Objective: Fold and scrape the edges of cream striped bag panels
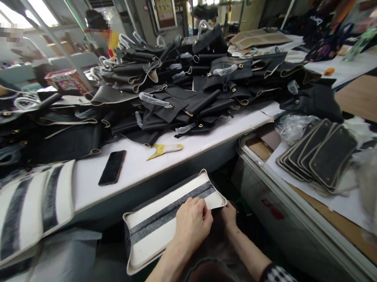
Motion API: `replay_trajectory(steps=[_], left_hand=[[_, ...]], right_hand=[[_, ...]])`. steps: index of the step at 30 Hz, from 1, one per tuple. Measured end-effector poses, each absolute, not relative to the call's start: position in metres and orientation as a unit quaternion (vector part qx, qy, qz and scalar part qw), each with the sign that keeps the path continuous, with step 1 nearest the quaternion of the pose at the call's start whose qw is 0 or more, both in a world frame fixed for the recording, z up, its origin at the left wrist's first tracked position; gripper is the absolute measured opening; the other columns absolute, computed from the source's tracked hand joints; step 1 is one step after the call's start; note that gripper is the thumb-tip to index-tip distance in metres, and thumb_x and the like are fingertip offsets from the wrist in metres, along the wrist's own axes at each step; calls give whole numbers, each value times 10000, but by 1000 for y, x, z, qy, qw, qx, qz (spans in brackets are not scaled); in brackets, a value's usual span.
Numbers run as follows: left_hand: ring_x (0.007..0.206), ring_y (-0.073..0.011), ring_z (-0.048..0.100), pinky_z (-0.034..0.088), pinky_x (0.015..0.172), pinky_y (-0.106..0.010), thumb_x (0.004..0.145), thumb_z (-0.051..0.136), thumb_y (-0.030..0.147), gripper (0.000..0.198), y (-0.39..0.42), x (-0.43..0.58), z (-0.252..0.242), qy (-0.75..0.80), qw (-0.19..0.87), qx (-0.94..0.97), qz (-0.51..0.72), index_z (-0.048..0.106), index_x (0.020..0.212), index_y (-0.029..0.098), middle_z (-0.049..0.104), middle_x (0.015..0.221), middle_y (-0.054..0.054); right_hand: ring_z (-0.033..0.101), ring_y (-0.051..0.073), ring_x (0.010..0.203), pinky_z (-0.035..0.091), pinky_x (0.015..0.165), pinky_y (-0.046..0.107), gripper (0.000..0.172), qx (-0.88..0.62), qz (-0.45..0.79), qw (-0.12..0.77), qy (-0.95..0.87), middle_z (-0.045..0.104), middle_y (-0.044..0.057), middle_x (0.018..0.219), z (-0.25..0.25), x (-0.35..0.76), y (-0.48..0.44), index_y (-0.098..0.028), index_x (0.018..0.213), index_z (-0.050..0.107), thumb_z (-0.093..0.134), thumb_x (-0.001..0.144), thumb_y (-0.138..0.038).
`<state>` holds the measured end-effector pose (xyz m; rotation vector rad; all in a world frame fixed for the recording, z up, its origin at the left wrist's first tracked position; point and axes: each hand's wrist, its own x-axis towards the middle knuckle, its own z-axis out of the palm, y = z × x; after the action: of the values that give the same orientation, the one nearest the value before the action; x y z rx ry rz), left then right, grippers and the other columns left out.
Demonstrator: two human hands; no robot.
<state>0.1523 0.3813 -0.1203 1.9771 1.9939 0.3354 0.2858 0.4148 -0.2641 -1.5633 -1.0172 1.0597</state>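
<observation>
An unfinished bag (166,237) lies across my lap, its off-white panel facing up. A dark grey stripe runs along the panel, the edges are raised, and black material shows along the sides. My left hand (194,220) rests on the panel over the stripe with its fingers curled closed; whether anything is in them is hidden. At the right end of the bag, my right hand (229,213) is closed around the corner edge, its fingers partly behind the material. Dark cloth covers my lap below.
Black bags (178,98) with wrapped handles are heaped on the white table (136,163). A phone (112,167) and a yellow-and-white pointed piece (164,150) lie near its edge. Striped white panels (27,207) stand at left. Black flaps (328,154) are stacked at right. A person (102,31) sits beyond.
</observation>
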Motion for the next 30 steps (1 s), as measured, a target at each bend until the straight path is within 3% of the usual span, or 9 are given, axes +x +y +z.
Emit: replay_trajectory(steps=[2, 5, 7, 10, 17, 30], left_hand=[[784, -193, 552, 350, 651, -317, 853, 532, 215, 167, 381, 153, -119, 696, 152, 692, 117, 513, 687, 212, 615, 757, -3], [779, -195, 554, 349, 643, -322, 859, 522, 220, 169, 380, 153, -118, 694, 146, 694, 121, 523, 690, 213, 627, 765, -4], [780, -197, 555, 350, 642, -324, 861, 520, 225, 164, 379, 152, -118, 694, 140, 696, 125, 529, 698, 213, 637, 776, -5], [784, -198, 559, 354, 645, -324, 871, 511, 231, 162, 378, 151, -120, 693, 127, 698, 131, 539, 713, 209, 648, 793, -12], [783, -206, 569, 366, 629, -335, 858, 538, 239, 117, 375, 150, -121, 685, 104, 710, 126, 564, 751, 200, 646, 799, -19], [841, -225, 553, 416, 705, -352, 911, 524, 227, 96, 369, 149, -116, 679, 135, 710, 130, 566, 834, 189, 632, 866, -38]], right_hand=[[623, 209, 779, 535, 755, 376, 301, -634, 415, 465, -458, 677, 81, 862, -248, 310, 397, -133, 903, 690, 607, 880, -422], [594, 251, 1072, 463, 989, 426, 249, -546, 343, 449, -618, 652, 96, 1132, -215, 335, 368, -181, 1091, 681, 551, 923, -309], [526, 248, 1217, 423, 1062, 430, 344, -445, 270, 422, -742, 571, 98, 1304, -197, 337, 355, -193, 1271, 600, 485, 948, -184], [462, 257, 1300, 427, 1074, 439, 480, -369, 177, 377, -831, 495, 118, 1402, -183, 326, 350, -170, 1420, 462, 428, 948, -86], [488, 300, 1270, 454, 1026, 492, 551, -370, 36, 318, -872, 550, 141, 1347, -182, 310, 359, -143, 1498, 341, 469, 962, -148], [530, 300, 1233, 473, 1019, 483, 580, -355, 1, 321, -878, 576, 147, 1325, -181, 308, 366, -149, 1488, 369, 517, 928, -112]])
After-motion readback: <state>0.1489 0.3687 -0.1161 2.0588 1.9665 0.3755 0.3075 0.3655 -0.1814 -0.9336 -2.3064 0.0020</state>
